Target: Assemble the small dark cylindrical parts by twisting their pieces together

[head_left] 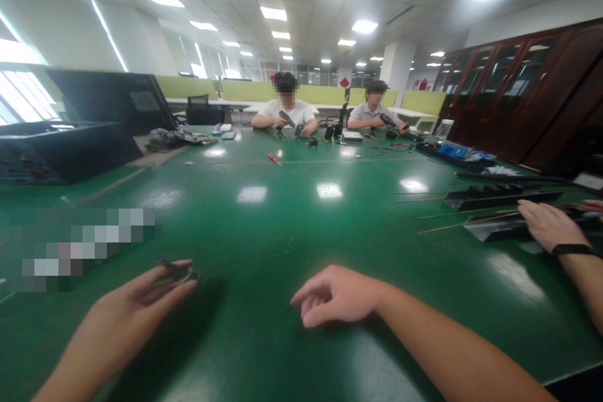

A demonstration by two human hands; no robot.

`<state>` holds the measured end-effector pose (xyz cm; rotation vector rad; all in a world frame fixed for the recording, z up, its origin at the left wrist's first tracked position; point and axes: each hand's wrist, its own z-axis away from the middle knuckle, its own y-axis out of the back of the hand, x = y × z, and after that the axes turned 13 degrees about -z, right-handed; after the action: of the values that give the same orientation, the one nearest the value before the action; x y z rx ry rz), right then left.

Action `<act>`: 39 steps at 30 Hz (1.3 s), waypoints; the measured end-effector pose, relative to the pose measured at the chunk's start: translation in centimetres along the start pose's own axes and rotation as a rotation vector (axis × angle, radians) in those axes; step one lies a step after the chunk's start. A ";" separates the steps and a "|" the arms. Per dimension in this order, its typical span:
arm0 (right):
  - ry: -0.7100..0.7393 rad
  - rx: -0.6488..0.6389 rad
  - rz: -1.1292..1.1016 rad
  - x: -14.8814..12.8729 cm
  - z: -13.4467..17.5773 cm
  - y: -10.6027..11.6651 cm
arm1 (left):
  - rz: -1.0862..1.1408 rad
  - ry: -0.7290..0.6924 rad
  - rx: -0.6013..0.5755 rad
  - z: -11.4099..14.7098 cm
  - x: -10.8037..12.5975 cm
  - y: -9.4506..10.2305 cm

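Observation:
Over the lower left of the green table (264,232), my left hand (127,311) is closed on a small dark metal part (176,273). It is pinched between thumb and fingers and has a curved end; its exact kind is unclear. My right hand (339,295) hovers over the table near the middle, palm turned down and inward. Its fingers are loosely bent, with a gap between forefinger and thumb, and nothing shows in them. A shadow lies on the tabletop beside the left hand.
At the right, another person's hand (551,226) with a black wristband rests by dark metal channels (499,198) and thin rods. An orange screwdriver (274,159) lies farther back. Across the table two people hold dark tools. A black case (70,151) stands at left; a blurred patch covers something nearer.

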<state>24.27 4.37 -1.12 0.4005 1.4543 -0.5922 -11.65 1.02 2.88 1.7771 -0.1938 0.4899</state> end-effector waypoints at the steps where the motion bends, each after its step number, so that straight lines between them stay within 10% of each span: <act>1: 0.002 0.011 0.004 0.0 0.0 0.0 | 0.080 -0.027 -0.075 -0.2 1.5 -0.7; 13: 0.209 0.589 0.507 -1.1 0.5 0.6 | 0.104 -0.641 -0.115 -0.3 11.8 -7.3; 39: 0.447 0.449 0.805 -0.6 0.7 -0.3 | 0.167 -0.649 -0.140 2.7 11.4 -8.2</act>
<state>24.65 3.83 -0.46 1.4621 1.4070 -0.1599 2.31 2.08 -0.08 1.7368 -0.8130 -0.0031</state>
